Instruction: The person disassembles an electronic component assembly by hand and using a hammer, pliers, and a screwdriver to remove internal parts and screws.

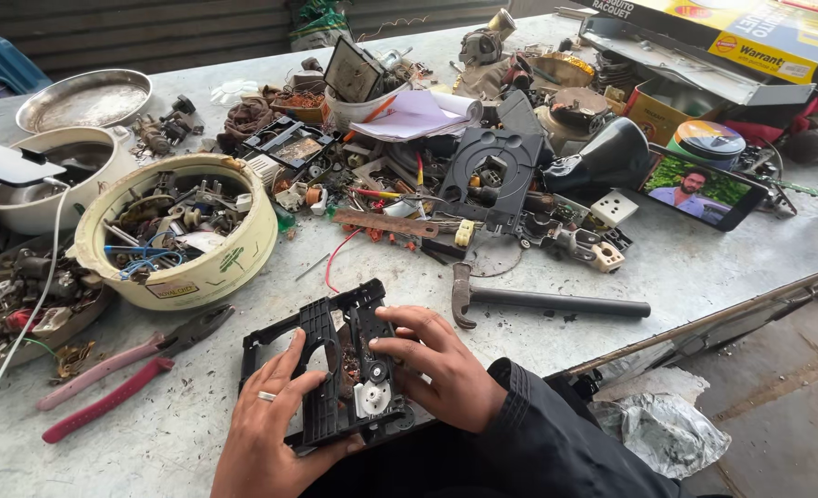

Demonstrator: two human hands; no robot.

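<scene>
Past the pink-handled pliers (123, 369) on the bench (704, 267), the left hand (266, 433) grips the black plastic disc-drive frame (335, 373) at the near edge, right hand (441, 369) closed on its side—best held steady, fingertips clear of the white gear (370, 398).

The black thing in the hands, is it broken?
It looks taken apart. The black frame held by the left hand and right hand shows a bare white gear and open insides. No crack shows.
</scene>
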